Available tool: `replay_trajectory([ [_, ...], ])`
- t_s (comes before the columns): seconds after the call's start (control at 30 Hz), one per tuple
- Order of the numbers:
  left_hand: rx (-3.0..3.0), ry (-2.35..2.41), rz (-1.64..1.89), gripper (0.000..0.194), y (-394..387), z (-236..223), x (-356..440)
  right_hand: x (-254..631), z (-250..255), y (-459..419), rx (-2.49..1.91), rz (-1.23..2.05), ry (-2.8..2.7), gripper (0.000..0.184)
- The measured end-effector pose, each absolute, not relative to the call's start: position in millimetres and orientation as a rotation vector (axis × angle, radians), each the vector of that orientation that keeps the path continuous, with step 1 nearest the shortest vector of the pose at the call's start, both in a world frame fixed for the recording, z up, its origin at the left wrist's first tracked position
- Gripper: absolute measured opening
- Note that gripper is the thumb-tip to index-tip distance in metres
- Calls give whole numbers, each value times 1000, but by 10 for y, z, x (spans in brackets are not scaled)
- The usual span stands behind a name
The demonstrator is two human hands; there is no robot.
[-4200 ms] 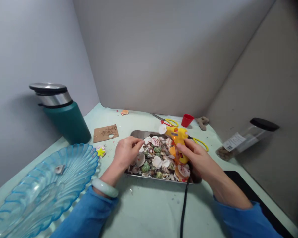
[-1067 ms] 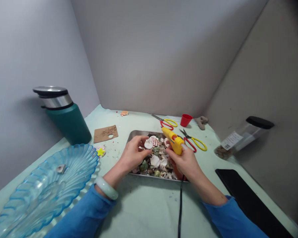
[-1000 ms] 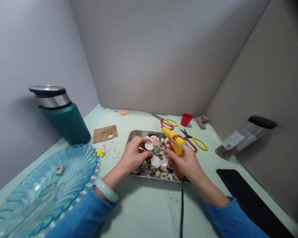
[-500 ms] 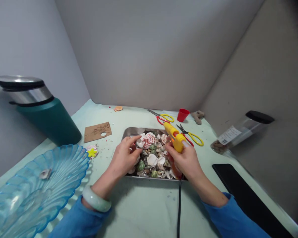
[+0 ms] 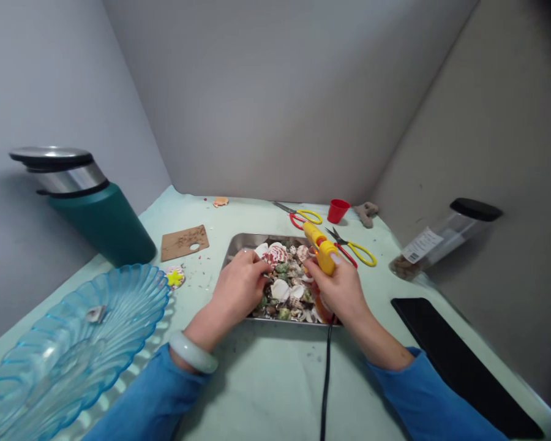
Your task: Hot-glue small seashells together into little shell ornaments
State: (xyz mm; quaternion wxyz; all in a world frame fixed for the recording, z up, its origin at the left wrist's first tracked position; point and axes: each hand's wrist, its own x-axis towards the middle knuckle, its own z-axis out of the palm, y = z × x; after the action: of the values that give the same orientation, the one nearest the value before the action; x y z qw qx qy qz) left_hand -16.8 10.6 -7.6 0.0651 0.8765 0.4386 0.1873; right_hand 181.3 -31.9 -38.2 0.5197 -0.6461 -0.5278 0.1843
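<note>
Tray [image 5: 235, 248]: it sits in the middle, full of shells [image 5: 280, 290]. All other places here go by it.
Left hand [image 5: 239, 285]: over the tray's left side, fingers bent down into the shells. The tips look close together, but I can't tell if they pinch a shell.
Right hand [image 5: 342, 291]: at the tray's right side, fingers wrapped around the gun's handle.
Gun [image 5: 324, 250]: yellow, held up over the tray's right side, with its nose toward the back. The nose may be hot — best to keep it up and away from the left hand.
Shells: white, striped and green, all jumbled in the tray. A soft pinch on the edge should do; a hard squeeze could crack a thin one. Lifting one straight up should keep the rest from sliding.
Cord [image 5: 326, 380]: black, runs from the gun past the tray's near rim. Better to leave it loose — a tug could tip the gun.
Dish [image 5: 133, 300]: blue, left of the tray, with a small grey bit [image 5: 96, 314] in it.
Scissors [image 5: 310, 215]: one pair behind the tray, another [image 5: 362, 255] to its back right.
Cup [image 5: 338, 211]: red, behind the tray, toward the right.
</note>
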Motion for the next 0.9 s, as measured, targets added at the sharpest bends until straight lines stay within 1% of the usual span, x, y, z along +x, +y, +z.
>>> replay_trajectory([
  [0.17,2759,1402,387,22,115,-89,-78,1785,-308,-335,-1603,309,-1298,28],
  [0.3,2608,1384,497,21,156,-87,-91,1775,-292,-346,-1580,326,-1306,27],
  [0.4,2300,1368,678,15,171,-52,-114,1780,-317,-342,-1560,350,-1331,26],
  [0.5,1801,1275,767,10,157,-7,-123,1775,-335,-341,-1506,401,-1353,26],
  [0.6,1348,1080,715,17,134,13,-129,1757,-334,-351,-1452,437,-1364,26],
  [0.67,1213,993,690,23,127,11,-135,1743,-326,-363,-1428,456,-1388,25],
  [0.73,1181,957,662,25,127,4,-139,1732,-314,-378,-1414,473,-1420,24],
  [0.8,1229,990,659,22,135,-3,-142,1726,-299,-394,-1423,466,-1450,24],
  [0.9,1561,1213,760,15,148,-11,-161,1723,-278,-412,-1453,423,-1474,24],
])
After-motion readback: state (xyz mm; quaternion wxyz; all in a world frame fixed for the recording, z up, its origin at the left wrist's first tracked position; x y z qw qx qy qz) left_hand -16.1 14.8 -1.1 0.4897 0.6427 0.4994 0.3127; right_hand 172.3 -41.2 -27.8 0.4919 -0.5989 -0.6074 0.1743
